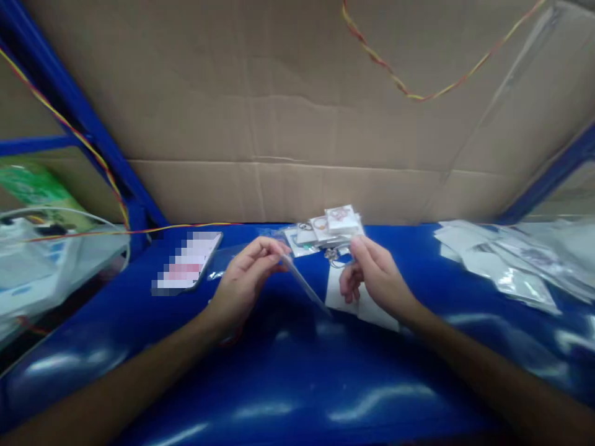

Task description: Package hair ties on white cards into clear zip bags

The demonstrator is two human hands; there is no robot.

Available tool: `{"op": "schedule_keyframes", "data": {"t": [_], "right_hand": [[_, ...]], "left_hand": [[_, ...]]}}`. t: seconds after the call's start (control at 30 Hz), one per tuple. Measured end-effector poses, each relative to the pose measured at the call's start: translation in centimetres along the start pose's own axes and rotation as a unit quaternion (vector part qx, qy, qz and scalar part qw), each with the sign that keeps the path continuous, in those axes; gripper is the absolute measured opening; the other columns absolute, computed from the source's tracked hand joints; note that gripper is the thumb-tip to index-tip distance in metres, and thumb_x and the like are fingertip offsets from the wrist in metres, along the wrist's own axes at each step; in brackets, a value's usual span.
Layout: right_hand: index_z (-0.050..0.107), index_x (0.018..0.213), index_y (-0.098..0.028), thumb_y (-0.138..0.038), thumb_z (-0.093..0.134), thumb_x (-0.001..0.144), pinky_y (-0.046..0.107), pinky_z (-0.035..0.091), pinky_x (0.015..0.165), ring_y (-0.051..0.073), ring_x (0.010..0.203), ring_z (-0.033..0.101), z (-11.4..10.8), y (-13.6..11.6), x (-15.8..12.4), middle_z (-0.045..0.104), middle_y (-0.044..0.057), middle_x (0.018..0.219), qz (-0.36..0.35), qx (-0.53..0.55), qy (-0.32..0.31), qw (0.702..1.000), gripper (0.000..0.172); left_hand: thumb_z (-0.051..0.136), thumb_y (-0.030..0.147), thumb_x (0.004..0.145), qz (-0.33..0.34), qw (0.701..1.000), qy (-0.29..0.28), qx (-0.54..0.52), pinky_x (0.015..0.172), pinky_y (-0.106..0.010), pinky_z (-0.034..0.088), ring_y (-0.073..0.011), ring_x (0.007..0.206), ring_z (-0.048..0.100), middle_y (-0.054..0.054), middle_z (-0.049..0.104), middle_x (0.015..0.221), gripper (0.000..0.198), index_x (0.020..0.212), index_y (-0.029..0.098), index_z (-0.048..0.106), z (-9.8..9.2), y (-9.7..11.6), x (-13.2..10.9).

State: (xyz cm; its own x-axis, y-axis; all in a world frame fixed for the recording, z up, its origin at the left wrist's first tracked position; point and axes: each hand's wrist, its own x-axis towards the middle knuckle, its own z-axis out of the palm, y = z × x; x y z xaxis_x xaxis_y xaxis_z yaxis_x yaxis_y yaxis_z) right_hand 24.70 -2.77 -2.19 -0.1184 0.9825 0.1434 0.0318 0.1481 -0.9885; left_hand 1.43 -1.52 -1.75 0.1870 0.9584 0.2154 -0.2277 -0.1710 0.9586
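Note:
Pinched in the fingers of my left hand [248,275] is a thin clear plastic bag [304,285], which slants down to the right. My right hand [374,275] is closed, its thumb and forefinger pressed together beside a small metal ring-like item [331,254]; whether they grip it is hard to tell. White cards [379,313] lie on the blue surface under my right hand. Just behind the hands is a pile of small packets with white cards [341,222].
A phone [188,263] with a blurred screen lies left on the blue table [279,396]. Several white packets [506,260] are spread at the right. Cardboard [297,124] stands behind, with a red-yellow wire [390,71] hanging before it. Blue frame posts [88,111] flank the table.

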Motion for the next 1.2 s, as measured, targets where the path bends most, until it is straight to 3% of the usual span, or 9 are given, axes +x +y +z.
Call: {"op": "schedule_keyframes", "data": {"t": [0.2, 0.37, 0.5, 0.63, 0.73, 0.83, 0.93, 1.07, 1.2], "right_hand": [[0.038, 0.095, -0.026, -0.059, 0.062, 0.094, 0.025, 0.05, 0.05, 0.021, 0.074, 0.075, 1.2, 0.1, -0.9, 0.077, 0.004, 0.084, 0.028, 0.046, -0.095, 0.994, 0.041], [0.04, 0.108, -0.026, -0.043, 0.081, 0.083, 0.021, 0.049, 0.046, 0.011, 0.053, 0.06, 1.5, 0.9, -1.3, 0.066, -0.007, 0.075, 0.065, 0.09, -0.162, 0.98, 0.051], [0.038, 0.093, -0.027, -0.039, 0.084, 0.079, 0.021, 0.048, 0.038, 0.01, 0.05, 0.058, 1.4, 1.1, -0.9, 0.058, -0.008, 0.077, 0.034, 0.099, -0.104, 0.989, 0.05], [0.033, 0.083, -0.027, -0.04, 0.082, 0.08, 0.023, 0.05, 0.038, 0.012, 0.051, 0.059, 0.9, 0.6, -0.7, 0.054, -0.006, 0.078, -0.019, 0.076, -0.017, 0.997, 0.051], [0.038, 0.081, -0.025, -0.039, 0.082, 0.081, 0.024, 0.049, 0.041, 0.011, 0.051, 0.057, 0.8, 0.3, -1.0, 0.059, -0.004, 0.081, -0.046, 0.05, 0.011, 0.998, 0.046], [0.041, 0.078, -0.025, -0.041, 0.083, 0.08, 0.024, 0.048, 0.043, 0.011, 0.051, 0.054, 1.0, 0.0, -1.4, 0.059, -0.004, 0.072, -0.067, 0.004, 0.015, 0.998, 0.045], [0.041, 0.077, -0.024, -0.048, 0.077, 0.085, 0.024, 0.049, 0.045, 0.013, 0.054, 0.059, 1.0, -0.3, -1.5, 0.06, -0.003, 0.069, -0.065, -0.007, -0.001, 0.998, 0.044], [0.054, 0.087, -0.02, -0.061, 0.053, 0.097, 0.023, 0.049, 0.04, 0.018, 0.064, 0.07, 0.2, -0.7, -0.8, 0.069, 0.007, 0.091, -0.045, 0.009, -0.023, 0.999, 0.042], [0.057, 0.088, -0.019, -0.062, 0.055, 0.096, 0.021, 0.047, 0.035, 0.015, 0.056, 0.066, -0.5, -0.6, 0.1, 0.067, 0.004, 0.082, -0.047, 0.02, 0.015, 0.999, 0.044]], "left_hand": [[0.069, 0.029, 0.091, -0.05, 0.994, -0.064, -0.07, 0.089, -0.031, 0.052, -0.023, 0.108, 0.065, -0.006, 0.07, 0.118, 0.009, 0.087, 0.022, 0.064, 0.6, 0.4, -0.9], [0.07, 0.034, 0.091, -0.065, 0.992, -0.084, -0.066, 0.09, -0.032, 0.052, -0.026, 0.118, 0.063, -0.006, 0.068, 0.132, 0.013, 0.089, 0.023, 0.062, 1.0, 0.2, -1.2], [0.071, 0.025, 0.086, -0.065, 0.995, -0.065, -0.036, 0.082, -0.03, 0.052, -0.0239, 0.103, 0.066, -0.003, 0.068, 0.129, 0.009, 0.092, 0.025, 0.065, 0.7, 0.0, -1.0], [0.064, 0.013, 0.074, -0.019, 0.997, -0.068, -0.016, 0.089, -0.032, 0.052, -0.0249, 0.107, 0.063, -0.004, 0.07, 0.117, 0.036, 0.107, 0.025, 0.072, 0.3, -0.1, -0.7], [0.069, 0.019, 0.08, -0.005, 0.998, -0.055, 0.011, 0.085, -0.034, 0.056, -0.025, 0.101, 0.066, -0.005, 0.069, 0.118, 0.031, 0.111, 0.025, 0.071, 0.5, 0.0, -0.6], [0.077, 0.027, 0.083, 0.001, 0.997, 0.002, 0.075, 0.071, -0.03, 0.057, -0.0192, 0.078, 0.068, -0.004, 0.072, 0.102, 0.021, 0.102, 0.022, 0.071, 0.8, 0.0, -0.5], [0.078, 0.034, 0.083, -0.014, 0.995, 0.028, 0.091, 0.063, -0.028, 0.057, -0.0199, 0.075, 0.068, -0.005, 0.073, 0.093, 0.022, 0.097, 0.02, 0.069, 1.0, 0.1, -0.5], [0.08, 0.031, 0.081, -0.042, 0.996, 0.002, 0.075, 0.058, -0.023, 0.052, -0.0171, 0.07, 0.066, -0.004, 0.073, 0.086, 0.021, 0.094, 0.02, 0.069, 0.8, 0.1, -0.5], [0.081, 0.028, 0.08, -0.078, 0.992, -0.067, 0.072, 0.053, -0.019, 0.045, -0.012, 0.06, 0.059, -0.001, 0.07, 0.076, 0.017, 0.088, 0.02, 0.07, 0.9, 0.1, -0.8]]}}
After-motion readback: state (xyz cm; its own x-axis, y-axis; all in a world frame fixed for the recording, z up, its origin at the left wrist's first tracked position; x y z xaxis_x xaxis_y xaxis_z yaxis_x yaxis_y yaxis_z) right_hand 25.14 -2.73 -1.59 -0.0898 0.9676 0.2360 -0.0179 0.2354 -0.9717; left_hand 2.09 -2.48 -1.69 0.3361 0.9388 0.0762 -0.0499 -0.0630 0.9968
